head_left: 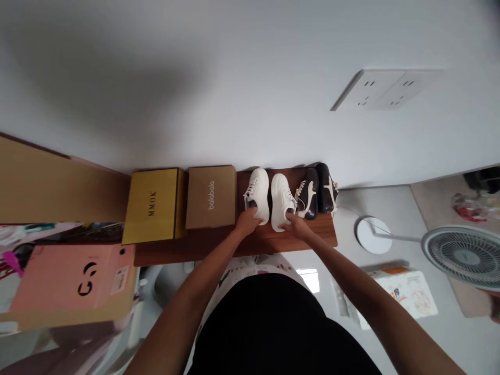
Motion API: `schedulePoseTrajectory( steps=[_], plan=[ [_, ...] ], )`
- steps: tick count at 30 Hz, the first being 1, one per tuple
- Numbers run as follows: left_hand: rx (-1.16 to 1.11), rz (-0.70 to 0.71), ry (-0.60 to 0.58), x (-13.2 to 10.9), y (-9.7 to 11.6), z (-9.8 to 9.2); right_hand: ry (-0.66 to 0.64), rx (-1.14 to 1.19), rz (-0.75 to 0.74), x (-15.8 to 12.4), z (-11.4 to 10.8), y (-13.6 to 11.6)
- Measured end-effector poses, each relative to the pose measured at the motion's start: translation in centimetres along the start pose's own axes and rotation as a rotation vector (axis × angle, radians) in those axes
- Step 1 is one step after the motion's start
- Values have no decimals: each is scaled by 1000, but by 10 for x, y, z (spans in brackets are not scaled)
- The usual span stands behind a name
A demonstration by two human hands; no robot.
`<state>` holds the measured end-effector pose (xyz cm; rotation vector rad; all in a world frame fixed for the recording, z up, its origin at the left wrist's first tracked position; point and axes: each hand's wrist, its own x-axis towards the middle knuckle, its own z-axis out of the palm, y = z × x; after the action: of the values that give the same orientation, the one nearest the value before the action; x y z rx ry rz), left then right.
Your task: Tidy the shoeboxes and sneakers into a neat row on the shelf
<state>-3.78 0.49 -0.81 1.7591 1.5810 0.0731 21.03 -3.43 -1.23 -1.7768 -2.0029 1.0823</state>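
Two white sneakers stand side by side on a reddish-brown wooden shelf point(265, 242), toes toward the wall. My left hand point(247, 222) is closed on the heel of the left white sneaker point(258, 190), thumb at its opening. At the heel of the right white sneaker point(280, 195), my right hand point(296, 226) grips the collar in the same way. A dark pair with cream trim sits just to the right: one dark shoe point(308, 194) nearer my right hand, the other dark shoe point(326, 187) beyond it.
Left of the sneakers are a brown shoebox point(211, 198) and a gold shoebox point(150, 205). A pink box point(74, 281) lies lower left. A standing fan point(464, 256) is at right. Wall sockets point(386, 88) are above.
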Motion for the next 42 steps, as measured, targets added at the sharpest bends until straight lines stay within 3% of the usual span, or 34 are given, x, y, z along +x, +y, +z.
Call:
schedulePoseTrajectory(
  steps=[6, 12, 21, 34, 39, 42],
  plan=[
    [325, 56, -103, -5, 26, -11, -211, -450, -34, 24, -11, -30],
    [382, -15, -101, 3, 43, -7, -346, -591, 0, 48, -5, -62],
    [170, -41, -7, 10, 32, 8, -330, -585, -25, 60, 3, -70],
    [84, -95, 32, 12, 26, 14, -326, -562, -17, 71, 22, -66],
    [180, -104, 48, 4, 30, 9, -220, -537, -65, 61, 19, -72],
    [162, -55, 159, -4, 42, 10, -23, -414, -86, 41, 1, -52]
  ],
)
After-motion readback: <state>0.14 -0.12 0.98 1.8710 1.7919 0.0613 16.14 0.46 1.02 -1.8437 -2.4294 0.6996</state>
